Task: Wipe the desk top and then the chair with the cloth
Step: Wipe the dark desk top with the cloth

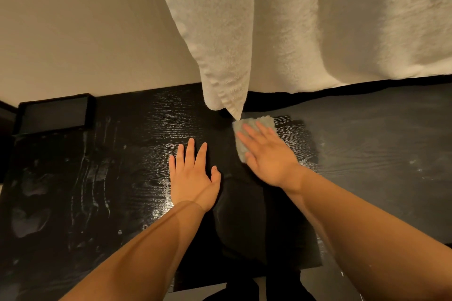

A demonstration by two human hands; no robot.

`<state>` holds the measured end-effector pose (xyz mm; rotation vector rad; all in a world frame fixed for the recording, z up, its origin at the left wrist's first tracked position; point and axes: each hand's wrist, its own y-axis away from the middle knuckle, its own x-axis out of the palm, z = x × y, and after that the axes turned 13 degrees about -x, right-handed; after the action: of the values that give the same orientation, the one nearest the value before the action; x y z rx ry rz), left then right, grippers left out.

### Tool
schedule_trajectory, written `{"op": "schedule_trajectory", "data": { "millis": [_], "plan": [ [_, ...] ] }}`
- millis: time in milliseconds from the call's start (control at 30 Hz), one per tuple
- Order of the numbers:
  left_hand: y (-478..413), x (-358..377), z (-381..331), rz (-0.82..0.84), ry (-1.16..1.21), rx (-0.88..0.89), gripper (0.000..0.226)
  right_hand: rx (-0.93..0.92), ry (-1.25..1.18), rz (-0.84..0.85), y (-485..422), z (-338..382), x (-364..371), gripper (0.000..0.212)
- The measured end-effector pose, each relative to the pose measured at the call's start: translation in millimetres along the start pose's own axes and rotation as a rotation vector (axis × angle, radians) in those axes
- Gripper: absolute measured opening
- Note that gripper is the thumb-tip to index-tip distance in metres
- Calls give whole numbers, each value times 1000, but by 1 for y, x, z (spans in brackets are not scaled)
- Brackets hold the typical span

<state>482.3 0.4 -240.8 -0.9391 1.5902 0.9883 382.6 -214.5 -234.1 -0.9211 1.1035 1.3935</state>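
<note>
A black wood-grain desk top (110, 178) fills the lower frame, streaked with wet smears on its left half. My right hand (266, 154) lies flat with straight fingers on a small pale grey cloth (265, 121), pressing it onto the desk near the back middle. My left hand (193, 173) rests flat on the bare desk beside it, fingers spread, holding nothing. The chair is not in view.
A large white towel (227, 44) hangs from above, its tip reaching almost down to the cloth. More white fabric (367, 19) drapes over the desk's back right. A black rectangular tray (55, 115) sits at the back left against the beige wall.
</note>
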Motion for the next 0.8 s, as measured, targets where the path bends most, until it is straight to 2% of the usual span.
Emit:
{"op": "schedule_trajectory", "data": {
  "millis": [133,200,267,367,467,533,633,700,767,800],
  "plan": [
    [-1,1,0,1,2,5,70,459,48,-94,4,-35,-8,70],
    [-1,1,-1,-2,1,8,70,557,7,-86,-3,-31,-11,66],
    [-1,0,1,-4,5,8,71,475,-7,-62,-13,-14,-13,68],
    [-1,0,-1,-7,3,13,71,92,31,46,-21,18,-8,72],
    [-1,1,0,-15,1,10,71,-100,7,115,-28,4,-9,66],
    [0,2,0,-17,0,10,71,-76,69,102,-33,-22,-12,67],
    [-1,2,0,-19,3,5,70,162,107,83,-46,-48,-20,70],
    [-1,2,0,-21,4,5,70,293,75,56,-54,-35,-18,70],
    [-1,1,0,-19,3,8,70,287,14,42,-52,-8,-12,70],
    [-1,1,0,-19,2,9,71,208,5,39,-46,8,-8,71]
  ]
}}
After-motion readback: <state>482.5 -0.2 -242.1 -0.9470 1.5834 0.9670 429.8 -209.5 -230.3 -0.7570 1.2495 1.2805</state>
